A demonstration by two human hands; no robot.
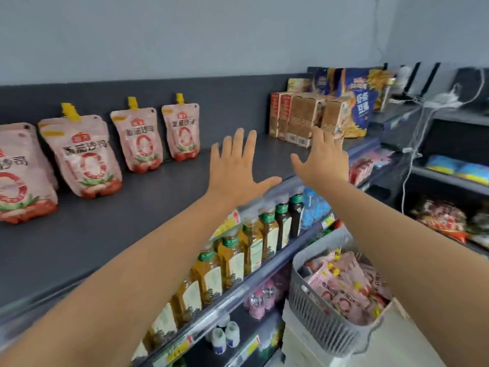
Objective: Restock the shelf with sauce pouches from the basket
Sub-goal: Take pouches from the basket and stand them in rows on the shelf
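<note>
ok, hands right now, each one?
Left hand: open, fingers spread, holding nothing.
Right hand: open, fingers spread, holding nothing.

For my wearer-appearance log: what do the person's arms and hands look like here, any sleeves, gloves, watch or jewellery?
Both arms are bare right to the frame edge, with no sleeve in view. The left hand and right hand wear no gloves. No watch, wristband or ring shows, though the picture is slightly blurred, so a thin ring cannot be ruled out.
</note>
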